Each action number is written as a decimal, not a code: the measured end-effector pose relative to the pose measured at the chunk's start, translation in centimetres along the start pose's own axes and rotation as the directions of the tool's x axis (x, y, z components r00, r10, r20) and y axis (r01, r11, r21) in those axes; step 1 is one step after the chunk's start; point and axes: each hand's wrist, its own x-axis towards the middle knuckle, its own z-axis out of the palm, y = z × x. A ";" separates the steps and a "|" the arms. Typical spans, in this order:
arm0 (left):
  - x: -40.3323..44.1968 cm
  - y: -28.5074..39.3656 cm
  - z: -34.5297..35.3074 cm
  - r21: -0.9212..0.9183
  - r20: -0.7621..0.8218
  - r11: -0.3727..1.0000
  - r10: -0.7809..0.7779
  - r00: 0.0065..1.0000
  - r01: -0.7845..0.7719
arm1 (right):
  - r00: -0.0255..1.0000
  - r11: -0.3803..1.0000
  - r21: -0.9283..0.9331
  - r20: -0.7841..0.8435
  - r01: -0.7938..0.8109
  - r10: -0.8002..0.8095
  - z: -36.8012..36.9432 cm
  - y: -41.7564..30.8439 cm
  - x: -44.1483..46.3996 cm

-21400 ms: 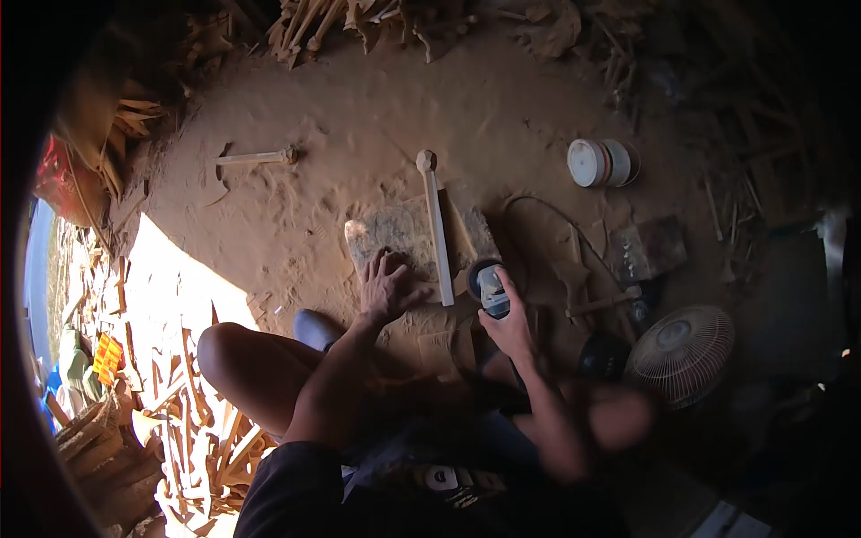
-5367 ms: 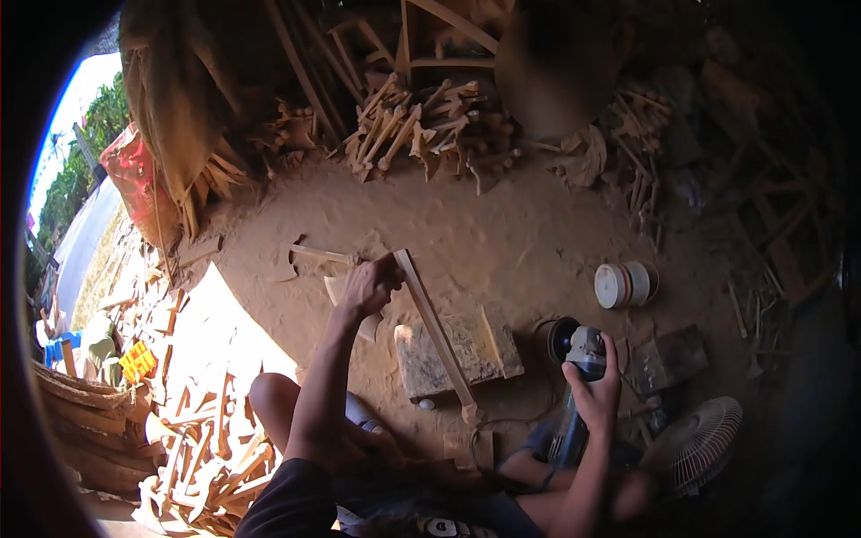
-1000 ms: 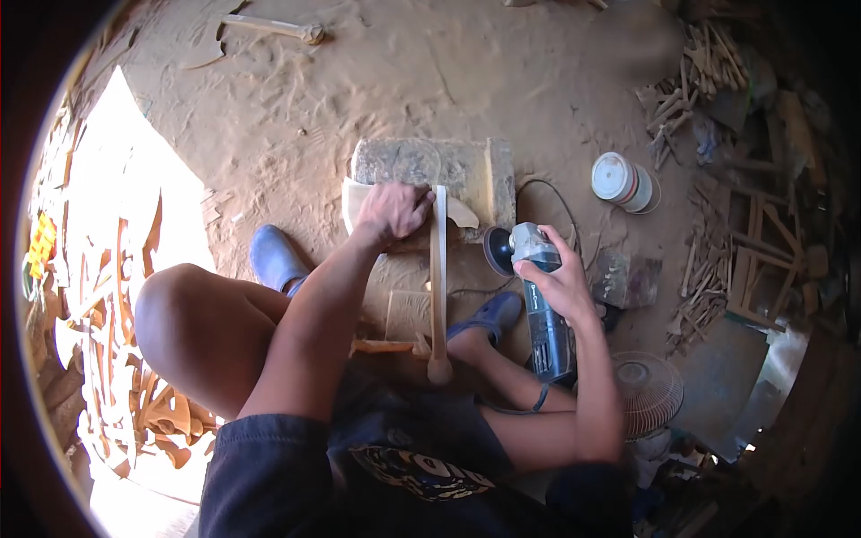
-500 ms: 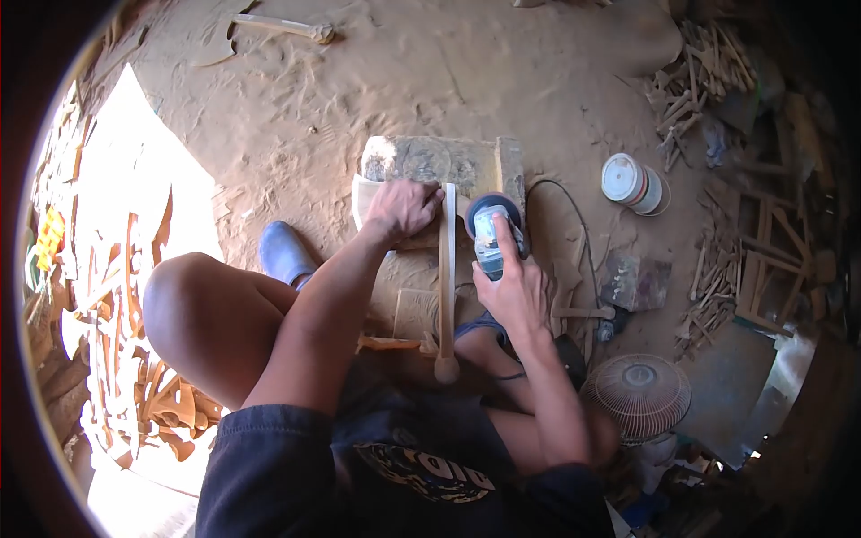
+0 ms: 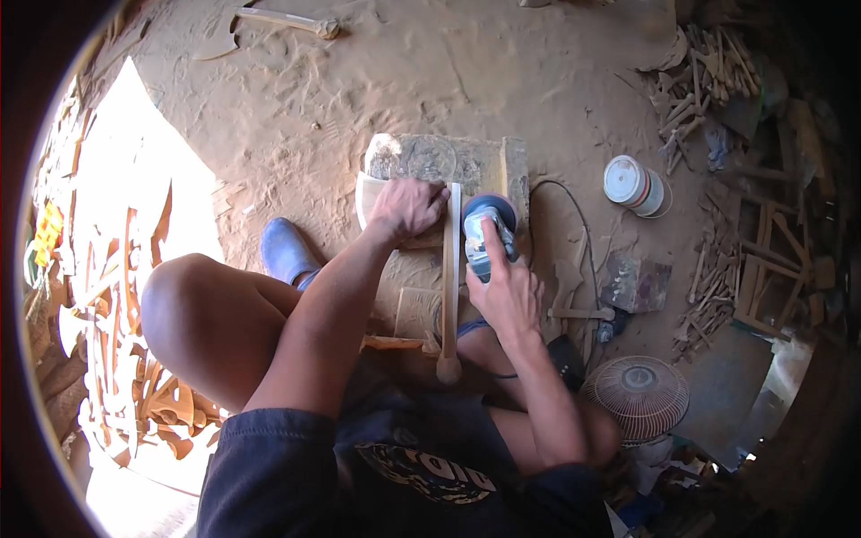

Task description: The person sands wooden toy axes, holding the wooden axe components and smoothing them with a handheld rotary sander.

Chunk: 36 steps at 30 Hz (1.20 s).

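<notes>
My left hand is closed on a wooden axe-shaped piece, pressing it against a worn block. The pale blade end of the piece shows left of the hand. Its long handle runs toward my lap and ends in a round knob. My right hand is wrapped round an angle grinder. The grinder's round disc sits just right of the handle, over the block's right part. Whether disc and wood touch is hard to tell.
Another wooden axe lies on the sandy ground at the upper left. At the right are a white bucket, a stained block, a fan and piled wooden pieces. A cord curves past the block. More cut wood lies at the left.
Since a second ago, the grinder in my right hand has moved left and up, from beside the block to close by the wooden piece. My left hand keeps its hold on the wood.
</notes>
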 end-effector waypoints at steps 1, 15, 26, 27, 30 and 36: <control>0.0 0.0 0.1 0.000 0.001 1.000 0.000 1.000 0.000 | 1.000 1.000 -0.003 0.006 -0.002 0.002 0.1 0.0 0.0; 0.1 -0.1 0.1 -0.024 -0.017 1.000 0.009 1.000 -0.009 | 0.993 0.995 -0.042 0.073 -0.090 0.093 0.2 -0.4 -2.7; 0.2 -0.1 0.2 0.038 0.021 0.999 0.007 1.000 -0.008 | 0.971 0.982 0.188 -0.225 -0.035 0.078 3.6 3.3 -4.3; 0.1 -0.1 0.2 0.020 0.022 1.000 0.003 1.000 -0.004 | 0.968 0.977 0.215 -0.242 -0.018 0.071 4.0 3.4 -4.1; 0.1 -0.3 0.3 -0.008 0.024 1.000 -0.005 1.000 0.005 | 0.955 0.970 0.241 -0.296 0.037 0.037 4.9 3.5 -3.3; 0.2 -0.2 0.1 0.012 0.044 1.000 -0.003 0.999 0.003 | 0.969 0.985 0.155 -0.222 -0.080 0.113 4.7 3.7 -3.2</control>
